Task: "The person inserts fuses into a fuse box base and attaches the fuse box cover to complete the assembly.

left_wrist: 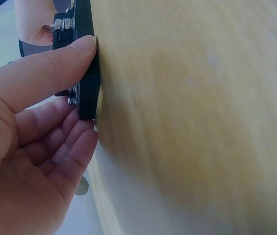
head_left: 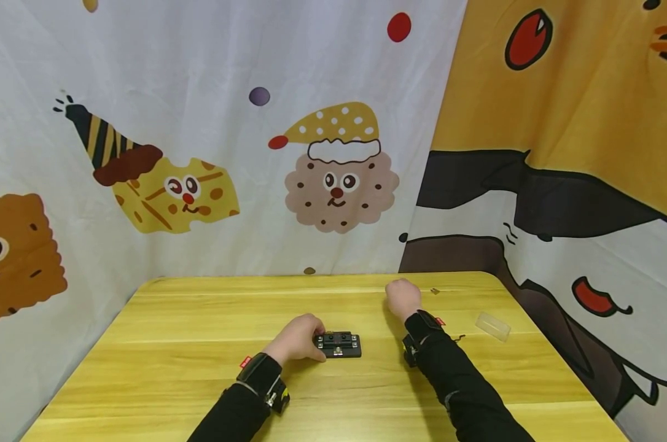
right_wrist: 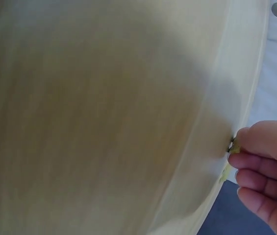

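Observation:
A black block with metal screw terminals (head_left: 339, 345) lies on the wooden table, in front of the wearer. My left hand (head_left: 299, 339) holds its left end, thumb on the near edge and fingers at the back. In the left wrist view the block (left_wrist: 90, 95) is seen edge-on, with the left hand (left_wrist: 35, 142) around its end. Toward the table's far edge, my right hand (head_left: 404, 299) is low over the surface. In the right wrist view, thumb and index finger of the right hand (right_wrist: 270, 166) pinch a tiny yellowish piece with dark ends (right_wrist: 234, 146); its kind is unclear.
A small brass-coloured piece (head_left: 435, 291) lies right of the right hand. A clear plastic case (head_left: 492, 326) sits on the table's right side. Some small dark item (head_left: 459, 337) shows beside the right sleeve. Printed curtains (head_left: 212, 123) hang behind the wooden table (head_left: 162, 368).

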Action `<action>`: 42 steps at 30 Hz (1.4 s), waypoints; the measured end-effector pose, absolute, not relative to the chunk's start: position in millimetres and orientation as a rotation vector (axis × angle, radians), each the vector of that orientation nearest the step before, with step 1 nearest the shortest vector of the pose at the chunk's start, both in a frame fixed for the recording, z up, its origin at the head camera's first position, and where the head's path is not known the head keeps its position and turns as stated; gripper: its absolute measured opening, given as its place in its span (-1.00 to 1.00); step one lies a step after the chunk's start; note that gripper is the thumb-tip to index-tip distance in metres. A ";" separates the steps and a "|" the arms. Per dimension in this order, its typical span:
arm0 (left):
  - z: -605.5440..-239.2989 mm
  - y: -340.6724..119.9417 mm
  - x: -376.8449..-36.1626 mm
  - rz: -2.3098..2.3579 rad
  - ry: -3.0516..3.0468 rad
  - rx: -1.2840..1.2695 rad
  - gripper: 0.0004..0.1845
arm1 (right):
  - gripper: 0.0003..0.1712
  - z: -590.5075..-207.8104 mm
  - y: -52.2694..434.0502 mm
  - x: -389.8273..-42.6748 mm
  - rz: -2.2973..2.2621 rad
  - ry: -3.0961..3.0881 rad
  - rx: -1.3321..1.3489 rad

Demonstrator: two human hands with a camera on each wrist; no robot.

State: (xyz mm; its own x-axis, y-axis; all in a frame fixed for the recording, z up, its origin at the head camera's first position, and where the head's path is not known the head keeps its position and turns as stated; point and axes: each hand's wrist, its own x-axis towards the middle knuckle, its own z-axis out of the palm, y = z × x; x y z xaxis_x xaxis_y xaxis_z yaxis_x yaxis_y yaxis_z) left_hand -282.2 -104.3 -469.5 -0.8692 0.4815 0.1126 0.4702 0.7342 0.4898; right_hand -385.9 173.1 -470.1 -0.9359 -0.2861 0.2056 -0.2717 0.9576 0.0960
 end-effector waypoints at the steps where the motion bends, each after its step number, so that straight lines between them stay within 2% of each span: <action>1: -469.7 -104.5 -282.5 0.810 2.906 0.798 -0.53 | -0.81 -470.3 174.1 -386.2 -0.108 -2.888 0.438; 7: -470.7 -104.9 -282.9 0.798 2.918 0.797 -0.52 | -0.81 -470.2 178.4 -387.1 -0.116 -2.879 0.486; 14: -470.9 -103.6 -282.4 0.784 2.922 0.795 -0.53 | -0.72 -468.2 185.7 -388.7 -0.071 -2.903 0.515; 22: -469.0 -102.9 -282.1 0.785 2.918 0.802 -0.54 | -0.86 -456.4 195.8 -384.3 0.075 -2.933 0.571; 26: -467.4 -103.4 -282.7 0.792 2.918 0.798 -0.53 | -0.86 -444.5 196.3 -377.8 0.158 -2.933 0.624; 33: -468.0 -104.4 -282.4 0.796 2.914 0.810 -0.54 | -0.73 -431.1 188.0 -366.7 0.193 -2.903 0.770; 42: -469.7 -104.3 -281.4 0.808 2.914 0.821 -0.54 | -0.77 -422.0 161.7 -349.2 0.241 -2.833 0.957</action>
State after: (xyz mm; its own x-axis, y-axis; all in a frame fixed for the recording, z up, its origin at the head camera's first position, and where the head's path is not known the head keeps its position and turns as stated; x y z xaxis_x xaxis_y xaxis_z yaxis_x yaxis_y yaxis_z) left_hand -281.4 -104.3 -469.7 -0.8625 0.4897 0.1275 0.4854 0.7295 0.4819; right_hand -349.2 161.7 -422.0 -0.7874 -0.5881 0.1846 -0.6108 0.7847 -0.1057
